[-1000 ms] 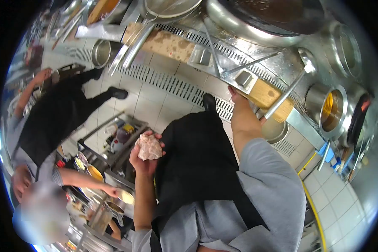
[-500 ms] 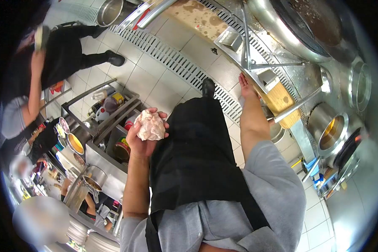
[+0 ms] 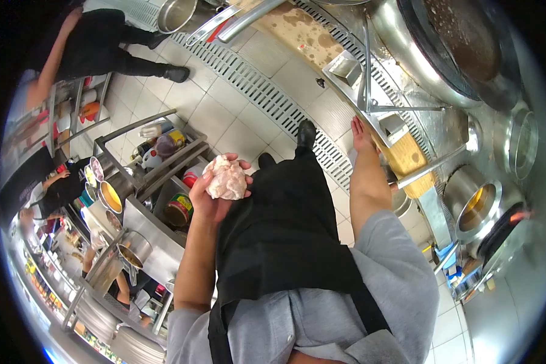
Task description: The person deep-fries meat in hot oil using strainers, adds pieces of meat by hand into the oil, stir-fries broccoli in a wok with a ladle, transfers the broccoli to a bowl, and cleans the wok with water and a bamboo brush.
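Note:
My left hand [image 3: 207, 197] is wrapped round a crumpled pinkish-white lump [image 3: 227, 177], held in front of my black apron [image 3: 279, 224]. Its folds do not show whether it is wadded cloth or raw meat. My right hand [image 3: 362, 134] reaches out past my side with fingers stretched and nothing in them. It is close to the wooden board [image 3: 406, 156] along the stove edge; whether it touches cannot be made out. Left of the lump, a metal rack [image 3: 148, 185] holds bottles and a labelled can [image 3: 179, 206].
At upper right stands a large wok [image 3: 461, 36]. Below it is a metal pot [image 3: 476, 197] with yellowish contents. A floor drain grate [image 3: 242, 85] crosses the tiles. Bowls [image 3: 110, 195] sit on the left counter. A co-worker in black [image 3: 97, 48] stands at upper left.
The view has shifted, and my second shoe now shows. The lump stays in my left hand and my right hand stays stretched out. The co-worker at upper left has changed pose.

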`<action>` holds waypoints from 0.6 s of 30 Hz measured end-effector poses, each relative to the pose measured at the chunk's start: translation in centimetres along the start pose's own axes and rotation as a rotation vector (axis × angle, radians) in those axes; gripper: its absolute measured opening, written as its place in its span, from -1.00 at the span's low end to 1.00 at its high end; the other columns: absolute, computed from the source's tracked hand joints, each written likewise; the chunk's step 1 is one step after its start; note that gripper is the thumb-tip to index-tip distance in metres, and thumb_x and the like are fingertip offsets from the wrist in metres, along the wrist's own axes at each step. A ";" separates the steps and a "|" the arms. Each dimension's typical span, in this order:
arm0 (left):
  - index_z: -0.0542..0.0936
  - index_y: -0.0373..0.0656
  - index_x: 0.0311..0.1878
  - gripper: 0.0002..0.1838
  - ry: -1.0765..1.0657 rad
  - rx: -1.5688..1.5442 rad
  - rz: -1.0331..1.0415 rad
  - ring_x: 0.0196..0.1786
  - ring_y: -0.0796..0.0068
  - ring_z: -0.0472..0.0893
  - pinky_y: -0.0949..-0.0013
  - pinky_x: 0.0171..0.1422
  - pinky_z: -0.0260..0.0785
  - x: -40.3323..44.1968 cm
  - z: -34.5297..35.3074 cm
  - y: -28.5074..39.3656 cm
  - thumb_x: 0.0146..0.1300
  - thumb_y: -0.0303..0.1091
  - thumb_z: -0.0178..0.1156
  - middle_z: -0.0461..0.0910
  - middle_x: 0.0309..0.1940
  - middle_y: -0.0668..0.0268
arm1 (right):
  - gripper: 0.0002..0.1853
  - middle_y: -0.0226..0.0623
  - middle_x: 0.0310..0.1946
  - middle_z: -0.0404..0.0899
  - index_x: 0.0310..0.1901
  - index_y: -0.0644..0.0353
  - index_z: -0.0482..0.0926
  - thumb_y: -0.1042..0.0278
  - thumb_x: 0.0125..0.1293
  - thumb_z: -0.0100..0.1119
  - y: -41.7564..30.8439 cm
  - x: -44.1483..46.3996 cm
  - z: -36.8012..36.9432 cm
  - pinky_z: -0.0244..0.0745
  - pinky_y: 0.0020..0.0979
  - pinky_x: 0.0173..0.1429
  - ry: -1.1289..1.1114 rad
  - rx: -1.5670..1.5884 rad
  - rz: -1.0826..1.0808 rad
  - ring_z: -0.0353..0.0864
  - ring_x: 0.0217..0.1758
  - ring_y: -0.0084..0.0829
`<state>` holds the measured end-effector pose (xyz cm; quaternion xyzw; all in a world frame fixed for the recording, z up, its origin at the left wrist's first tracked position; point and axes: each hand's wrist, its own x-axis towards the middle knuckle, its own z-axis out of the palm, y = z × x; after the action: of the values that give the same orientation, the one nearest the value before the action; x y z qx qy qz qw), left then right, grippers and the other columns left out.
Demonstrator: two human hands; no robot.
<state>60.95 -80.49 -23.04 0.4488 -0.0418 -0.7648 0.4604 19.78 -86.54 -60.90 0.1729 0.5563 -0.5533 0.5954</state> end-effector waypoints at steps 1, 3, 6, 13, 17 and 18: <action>0.41 -0.20 0.37 -0.20 -0.005 0.007 0.000 0.05 0.05 0.68 0.05 0.01 0.67 0.1 0.2 0.2 0.17 0.15 0.23 0.56 0.18 -0.06 | -0.58 0.13 0.22 0.52 0.22 0.51 0.43 0.27 0.57 0.07 0.4 0.3 -0.4 0.56 -0.10 0.46 -0.018 0.020 0.021 0.61 0.25 -0.07; 0.41 -0.21 0.37 -0.20 -0.023 0.000 0.016 0.07 0.04 0.68 0.05 0.03 0.66 0.4 0.9 0.1 0.19 0.15 0.23 0.55 0.20 -0.07 | -0.58 0.08 0.08 0.56 0.16 0.48 0.45 0.21 0.56 0.09 1.6 -2.7 0.9 0.61 -0.10 0.39 0.098 -0.119 0.104 0.64 0.13 -0.12; 0.38 -0.21 0.41 -0.18 -0.087 -0.020 0.036 0.10 0.05 0.67 0.04 0.08 0.66 1.6 2.4 0.5 0.21 0.13 0.25 0.55 0.22 -0.07 | -0.74 -0.27 -0.26 0.64 0.03 0.26 0.52 0.30 0.45 0.25 3.2 -7.8 2.8 0.70 -0.30 -0.16 -0.147 -0.546 0.191 0.67 -0.26 -0.37; 0.33 -0.24 0.49 -0.18 -0.296 0.147 -0.041 0.14 0.17 0.67 0.09 0.16 0.63 4.7 7.1 3.6 0.19 -0.16 0.34 0.57 0.22 0.02 | -0.56 -0.30 0.02 0.63 0.29 0.18 0.55 0.47 0.40 0.29 -5.2 -35.4 22.5 0.60 -0.49 -0.23 -0.930 -0.809 -0.406 0.64 -0.28 -0.56; 0.25 -0.26 0.57 -0.14 -0.406 0.223 0.079 0.26 0.28 0.60 0.23 0.36 0.47 6.7 10.4 5.0 0.17 -0.38 0.30 0.58 0.22 0.08 | -0.62 -0.25 0.01 0.64 0.15 0.12 0.69 0.53 0.28 0.35 -9.0 -39.4 29.2 0.61 -0.39 -0.14 -1.210 -1.373 -0.991 0.67 -0.22 -0.47; 0.25 -0.27 0.57 -0.14 -0.441 0.241 0.057 0.27 0.28 0.60 0.22 0.37 0.47 7.2 10.6 5.5 0.16 -0.39 0.31 0.58 0.23 0.07 | -0.65 -0.24 -0.05 0.65 0.11 0.14 0.69 0.52 0.28 0.35 -9.4 -39.4 29.8 0.61 -0.38 -0.15 -1.185 -1.429 -0.946 0.67 -0.24 -0.45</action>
<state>55.67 -92.68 -18.71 0.3213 -0.2446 -0.8204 0.4048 34.96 -95.69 -13.81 -0.7550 0.3839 -0.2682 0.4590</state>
